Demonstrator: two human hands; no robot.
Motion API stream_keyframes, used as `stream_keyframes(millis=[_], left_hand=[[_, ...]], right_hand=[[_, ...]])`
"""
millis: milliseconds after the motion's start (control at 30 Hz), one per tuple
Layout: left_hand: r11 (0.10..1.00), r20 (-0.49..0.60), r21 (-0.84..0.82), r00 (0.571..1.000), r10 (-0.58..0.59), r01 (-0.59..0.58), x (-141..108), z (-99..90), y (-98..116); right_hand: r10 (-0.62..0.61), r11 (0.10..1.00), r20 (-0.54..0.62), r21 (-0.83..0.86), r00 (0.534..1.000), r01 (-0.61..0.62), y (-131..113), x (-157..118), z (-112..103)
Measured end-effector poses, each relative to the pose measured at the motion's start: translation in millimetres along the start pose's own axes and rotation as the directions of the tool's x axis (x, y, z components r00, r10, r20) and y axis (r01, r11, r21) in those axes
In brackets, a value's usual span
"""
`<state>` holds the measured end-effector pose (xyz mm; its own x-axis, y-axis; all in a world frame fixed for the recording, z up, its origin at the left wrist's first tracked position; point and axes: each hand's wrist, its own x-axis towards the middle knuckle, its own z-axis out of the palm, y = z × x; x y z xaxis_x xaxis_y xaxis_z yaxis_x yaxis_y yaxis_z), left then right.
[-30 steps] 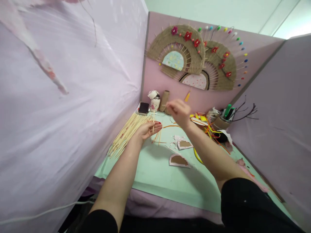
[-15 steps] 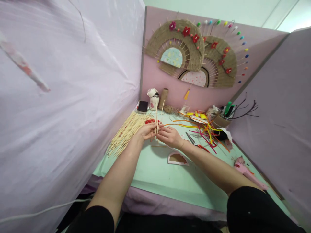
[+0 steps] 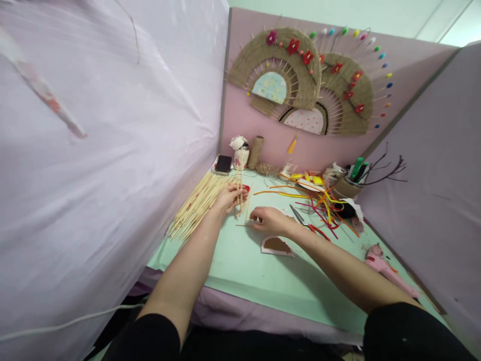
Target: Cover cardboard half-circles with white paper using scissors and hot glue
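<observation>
My left hand (image 3: 227, 197) is closed around a few thin wooden sticks (image 3: 241, 176), which stand nearly upright in its fingers. To the right of them, my right hand (image 3: 271, 220) is low over the table with its fingers curled. A single blurred stick (image 3: 248, 206) leans at its fingertips and looks pinched there. Another stick (image 3: 241, 225) lies flat on the table, its right end running under that hand. Just below rests a half-round cardboard piece (image 3: 277, 244) with a pale edge. Something red (image 3: 246, 188) shows behind my left fingers, partly hidden.
A spread of loose sticks (image 3: 195, 203) lies left. Scissors (image 3: 300, 216), coloured fuzzy stems (image 3: 323, 203) and a pink glue gun (image 3: 389, 268) are to the right. Along the back stand a jar (image 3: 241, 156), a twine cone (image 3: 256, 152) and a pen holder (image 3: 346, 187). Twine-wrapped fans (image 3: 285, 42) hang behind.
My hands have moved apart. The right one has left the upright bundle and come down and slightly right, with a stick at its fingertips; the left still grips the others.
</observation>
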<state>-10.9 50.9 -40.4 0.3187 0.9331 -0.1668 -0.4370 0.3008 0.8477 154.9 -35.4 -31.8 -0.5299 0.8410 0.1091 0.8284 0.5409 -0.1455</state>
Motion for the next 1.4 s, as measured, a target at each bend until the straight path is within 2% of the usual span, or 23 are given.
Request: stream_keyframes(millis=[67, 133, 333, 500, 600, 733, 800, 900, 1033, 1133, 1233, 1400], left_hand=[[0.999, -0.037, 0.046, 0.999, 0.028, -0.027, 1, -1.5, 0], [0.996, -0.060, 0.072, 0.997, 0.053, -0.048, 3, -4.2, 1], [0.986, -0.134, 0.139, 0.985, 0.109, -0.090, 5, -12.5, 7], [0.978, -0.197, 0.164, 0.967, 0.160, -0.128, 3, -16.3, 19], [0.976, -0.223, 0.162, 0.959, 0.178, -0.143, 2, -19.4, 24], [0.973, -0.259, 0.154, 0.944, 0.205, -0.169, 5, -24.4, 27], [0.967, -0.277, 0.175, 0.934, 0.227, -0.184, 7, -27.0, 27], [0.953, -0.287, 0.223, 0.921, 0.263, -0.203, 10, -31.6, 27], [0.946, -0.292, 0.235, 0.911, 0.289, -0.225, 13, -38.4, 28], [0.946, -0.299, 0.235, 0.909, 0.290, -0.224, 14, -41.1, 29], [0.947, -0.306, 0.238, 0.909, 0.284, -0.216, 14, -40.4, 29], [0.951, -0.326, 0.227, 0.904, 0.276, -0.209, 13, -38.5, 29]], right_hand=[[0.010, 0.998, 0.096, -0.059, 0.995, -0.005, -6, -3, 0], [0.030, 0.992, 0.128, -0.122, 0.991, -0.014, -10, -1, 3], [0.088, 0.961, 0.112, -0.271, 0.990, -0.055, -5, 25, 14], [0.064, 0.948, 0.065, -0.316, 0.996, -0.040, 6, 43, 15], [0.057, 0.958, 0.066, -0.284, 0.996, -0.036, 25, 49, 3], [0.178, 0.931, 0.028, -0.329, 0.984, -0.160, 68, 65, -24], [0.200, 0.917, 0.035, -0.358, 0.979, -0.175, 86, 77, -34], [0.146, 0.916, 0.078, -0.388, 0.986, -0.105, 99, 95, -36], [0.025, 0.912, 0.183, -0.406, 0.983, 0.052, 97, 113, -25], [-0.108, 0.878, 0.284, -0.421, 0.953, 0.225, 97, 121, -15], [-0.231, 0.819, 0.334, -0.440, 0.914, 0.368, 100, 123, -7], [-0.269, 0.775, 0.368, -0.466, 0.890, 0.427, 101, 124, -5]])
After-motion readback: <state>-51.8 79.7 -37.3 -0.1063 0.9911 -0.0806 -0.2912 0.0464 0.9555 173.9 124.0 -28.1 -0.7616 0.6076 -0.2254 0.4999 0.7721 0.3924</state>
